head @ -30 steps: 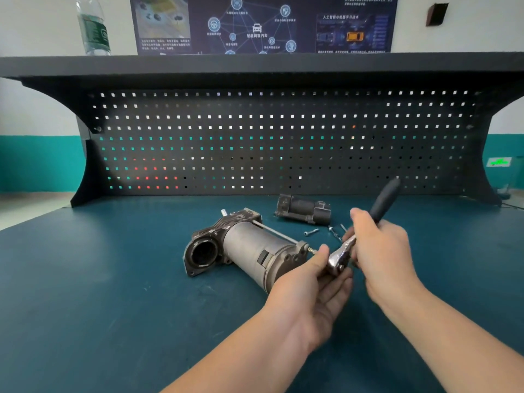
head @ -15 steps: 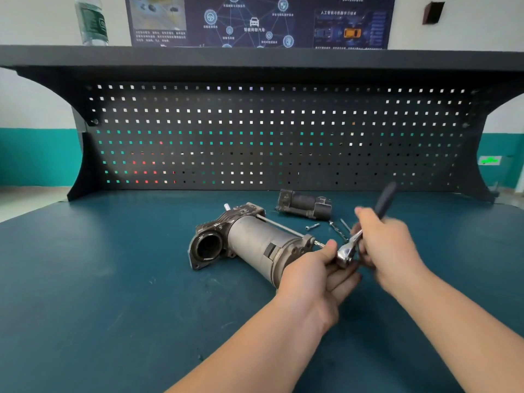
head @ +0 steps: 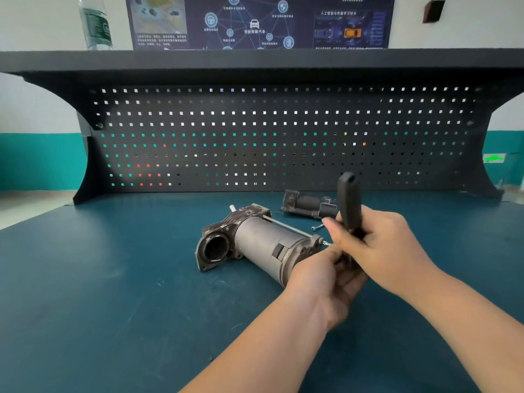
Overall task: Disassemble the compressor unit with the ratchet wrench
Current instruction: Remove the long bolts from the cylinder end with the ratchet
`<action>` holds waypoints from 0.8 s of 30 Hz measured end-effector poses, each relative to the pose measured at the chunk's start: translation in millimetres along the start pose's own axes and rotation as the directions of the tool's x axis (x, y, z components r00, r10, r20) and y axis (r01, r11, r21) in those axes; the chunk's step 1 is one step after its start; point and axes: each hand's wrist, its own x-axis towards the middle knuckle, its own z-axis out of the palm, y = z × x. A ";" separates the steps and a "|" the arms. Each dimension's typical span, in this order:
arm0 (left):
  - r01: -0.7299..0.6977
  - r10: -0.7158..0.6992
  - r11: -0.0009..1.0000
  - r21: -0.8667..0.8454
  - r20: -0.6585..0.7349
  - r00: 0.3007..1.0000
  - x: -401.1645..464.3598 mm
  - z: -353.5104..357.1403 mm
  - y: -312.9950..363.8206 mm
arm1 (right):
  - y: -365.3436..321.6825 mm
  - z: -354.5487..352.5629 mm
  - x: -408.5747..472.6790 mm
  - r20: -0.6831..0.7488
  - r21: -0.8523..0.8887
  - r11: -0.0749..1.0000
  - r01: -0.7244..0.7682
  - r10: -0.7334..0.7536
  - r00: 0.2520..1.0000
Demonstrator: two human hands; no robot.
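Swung ratchet wrench (head: 349, 204) handle upright from its rightward lean, right hand (head: 382, 245) clenched round it, left hand (head: 326, 275) seemingly gripping wrench head at compressor unit (head: 255, 245) end, lying on table (head: 113, 279).

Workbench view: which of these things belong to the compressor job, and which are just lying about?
In the job:
compressor unit
ratchet wrench, held by the right hand
left hand at the unit's near end
long through-bolt

Lying about:
detached dark part
loose bolt
water bottle on the shelf
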 end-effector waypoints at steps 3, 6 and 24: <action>-0.013 0.012 0.998 -0.054 -0.022 1.000 0.1 1.9 -1.4 | 6.6 0.4 1.7 -0.167 0.171 0.973 -0.156 0.185 0.968; -0.055 0.048 0.993 -0.108 -0.066 0.997 2.8 5.6 -6.8 | 22.1 8.8 3.8 -0.250 0.334 0.808 -0.486 0.573 0.780; -0.001 0.001 1.000 0.028 0.018 1.000 -3.2 1.0 0.3 | 4.8 3.0 -1.2 -0.247 0.034 0.999 0.018 -0.009 0.969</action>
